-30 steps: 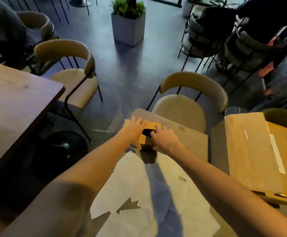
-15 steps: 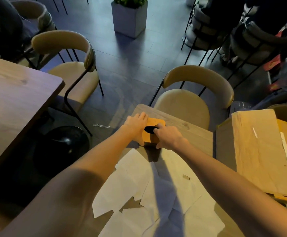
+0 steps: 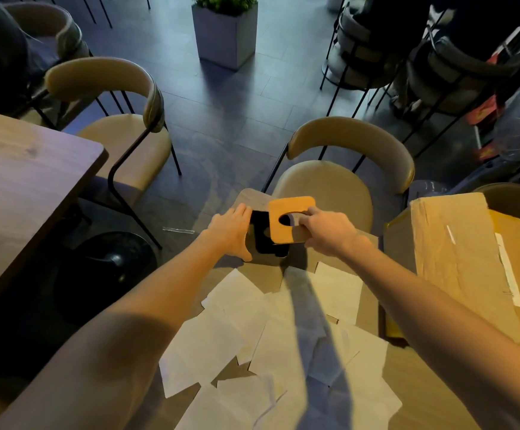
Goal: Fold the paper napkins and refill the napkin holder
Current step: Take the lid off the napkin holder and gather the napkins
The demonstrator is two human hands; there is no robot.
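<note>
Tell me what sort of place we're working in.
Probably a cafe or restaurant dining room: wooden tables with matching curved-back chairs, a boxed planter on the tiled floor, and a tabletop napkin holder, its lid off, with paper napkins spread beside it.

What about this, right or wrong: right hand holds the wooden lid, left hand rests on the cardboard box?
Wrong. Head view: right hand holds the wooden lid, but the left hand grips the napkin holder, not the cardboard box.
</note>
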